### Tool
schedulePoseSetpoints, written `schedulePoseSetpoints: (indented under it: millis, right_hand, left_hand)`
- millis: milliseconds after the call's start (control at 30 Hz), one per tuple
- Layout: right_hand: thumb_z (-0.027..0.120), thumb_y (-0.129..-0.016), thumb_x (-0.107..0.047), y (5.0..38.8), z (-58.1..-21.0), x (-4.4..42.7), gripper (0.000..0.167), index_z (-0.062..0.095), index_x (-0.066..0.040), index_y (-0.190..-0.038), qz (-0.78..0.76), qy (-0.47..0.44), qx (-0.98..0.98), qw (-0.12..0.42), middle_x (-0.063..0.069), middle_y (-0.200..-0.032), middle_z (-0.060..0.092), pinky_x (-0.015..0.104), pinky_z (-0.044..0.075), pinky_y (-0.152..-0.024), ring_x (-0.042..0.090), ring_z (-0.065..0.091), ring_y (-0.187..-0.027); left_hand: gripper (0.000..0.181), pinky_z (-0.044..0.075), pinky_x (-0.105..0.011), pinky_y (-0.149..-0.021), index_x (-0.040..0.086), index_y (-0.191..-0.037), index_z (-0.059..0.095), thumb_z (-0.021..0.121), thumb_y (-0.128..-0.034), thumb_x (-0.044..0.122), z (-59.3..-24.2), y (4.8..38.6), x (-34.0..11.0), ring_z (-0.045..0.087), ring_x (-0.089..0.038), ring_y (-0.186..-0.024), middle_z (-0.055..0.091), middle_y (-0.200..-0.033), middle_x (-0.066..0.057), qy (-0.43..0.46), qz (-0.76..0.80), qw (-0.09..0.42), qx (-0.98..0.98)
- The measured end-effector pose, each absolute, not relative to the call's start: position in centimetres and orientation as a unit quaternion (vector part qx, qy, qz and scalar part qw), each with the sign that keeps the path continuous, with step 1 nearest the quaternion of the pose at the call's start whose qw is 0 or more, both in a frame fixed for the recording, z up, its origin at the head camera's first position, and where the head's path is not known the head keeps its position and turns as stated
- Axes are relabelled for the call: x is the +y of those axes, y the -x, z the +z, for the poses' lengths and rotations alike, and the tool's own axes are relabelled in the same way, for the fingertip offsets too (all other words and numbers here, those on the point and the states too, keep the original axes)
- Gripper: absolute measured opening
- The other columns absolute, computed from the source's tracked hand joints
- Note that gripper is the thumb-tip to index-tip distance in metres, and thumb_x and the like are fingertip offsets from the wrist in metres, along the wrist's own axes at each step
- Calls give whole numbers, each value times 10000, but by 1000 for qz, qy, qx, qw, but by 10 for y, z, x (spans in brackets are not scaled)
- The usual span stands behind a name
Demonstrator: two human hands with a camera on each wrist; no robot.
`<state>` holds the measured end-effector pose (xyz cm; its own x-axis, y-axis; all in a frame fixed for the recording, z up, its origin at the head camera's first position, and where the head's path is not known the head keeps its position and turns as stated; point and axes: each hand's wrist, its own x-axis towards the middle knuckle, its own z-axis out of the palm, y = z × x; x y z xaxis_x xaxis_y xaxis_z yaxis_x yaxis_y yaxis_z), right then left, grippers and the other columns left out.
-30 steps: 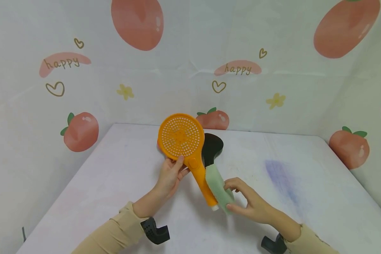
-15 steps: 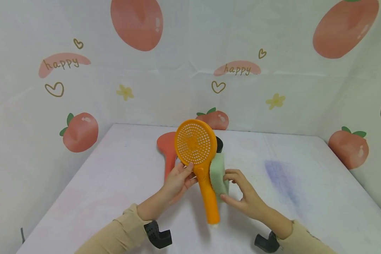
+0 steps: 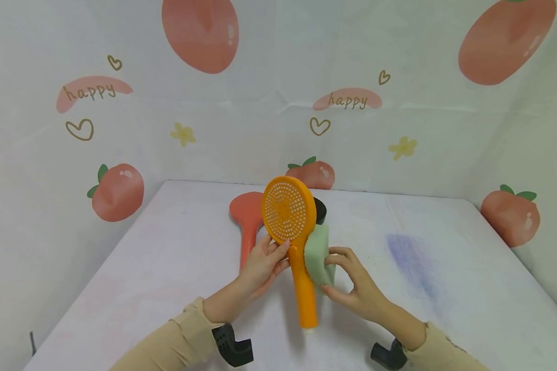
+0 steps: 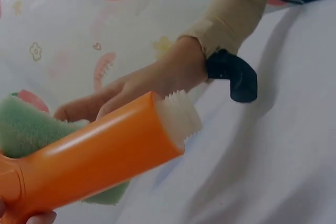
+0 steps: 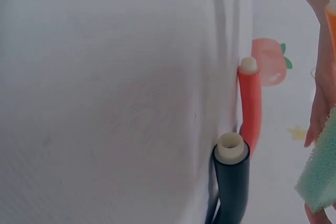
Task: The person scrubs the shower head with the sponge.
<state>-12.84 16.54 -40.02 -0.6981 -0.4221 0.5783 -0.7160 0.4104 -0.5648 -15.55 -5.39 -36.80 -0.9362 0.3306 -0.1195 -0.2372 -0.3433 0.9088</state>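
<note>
My left hand (image 3: 262,263) grips an orange shower head (image 3: 305,288) around its neck, holding it nearly upright above the table with the perforated face towards me. A pale green sponge (image 3: 316,252) lies against the right side of its neck and upper handle. My right hand (image 3: 359,288) pinches this sponge between thumb and fingers. In the left wrist view, the handle ends in a white threaded connector (image 4: 181,116), and the sponge (image 4: 26,129) touches the neck from behind. The sponge's porous surface (image 5: 323,171) shows at the edge of the right wrist view.
Behind the orange one, a red shower head (image 3: 247,211) lies on the white table (image 3: 176,288). A black shower head (image 3: 321,210) lies to its right, mostly hidden. A printed backdrop (image 3: 260,113) stands along the table's far edge.
The orange shower head has moved right and turned more upright, uncovering the red one. The sponge and my right hand have shifted slightly up and left, with the sponge turning upright too.
</note>
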Motion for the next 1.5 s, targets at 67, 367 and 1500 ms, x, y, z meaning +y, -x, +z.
schedulePoseSetpoints:
  millis: [67,367,1500]
  right_hand:
    - [755,-694,1,129,-400,165,487,524,-132,-1101,412,-354,-818,190,84,-1222,483,190,420,-939,117,475,-1134]
    - [750,-694,0,131,-394,165,489,520,-132,-1104,401,-382,-811,189,93,-1210,478,225,434,-920,137,464,-1131]
    - [735,-675,7,136,-398,168,495,560,-127,-1118,378,-286,-835,278,135,-1176,516,425,399,-787,263,495,-1039]
  left_hand:
    - [502,504,-209,-910,-13,-1404,279,476,-977,162,-366,155,-53,558,-81,-1015,475,-1316,-120,-45,821,187,538]
    - [768,368,-268,-1087,-38,-1434,204,638,-885,278,-375,161,-55,465,-92,-1157,295,-1498,-170,-118,796,249,539]
    - [552,471,-309,-991,-39,-1383,321,539,-943,212,-374,156,-57,580,-76,-1003,438,-1339,-180,-144,748,222,608]
